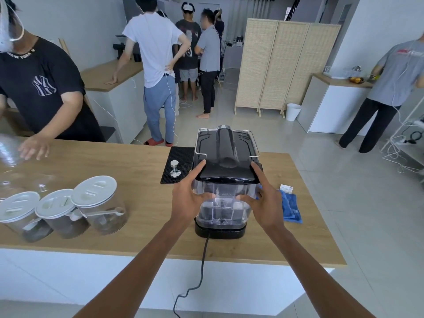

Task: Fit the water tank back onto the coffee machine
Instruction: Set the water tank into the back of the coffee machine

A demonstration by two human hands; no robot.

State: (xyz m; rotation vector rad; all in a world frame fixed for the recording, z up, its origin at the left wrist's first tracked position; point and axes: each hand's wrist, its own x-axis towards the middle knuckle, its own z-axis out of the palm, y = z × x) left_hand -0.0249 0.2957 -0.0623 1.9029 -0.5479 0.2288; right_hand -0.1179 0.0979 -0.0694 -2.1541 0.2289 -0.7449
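A black coffee machine stands on the wooden counter with its back toward me. Against that back sits a clear plastic water tank with a black lid, over the machine's black base. My left hand grips the tank's left side, thumb up on the lid's corner. My right hand grips the right side the same way. The tank looks upright and close to the machine; whether it is fully seated I cannot tell.
Three clear jars with white lids stand at the left. A metal tamper rests on a black mat. A blue cloth lies right of the machine. Its power cord hangs over the counter's near edge. A person's hand reaches over the far left.
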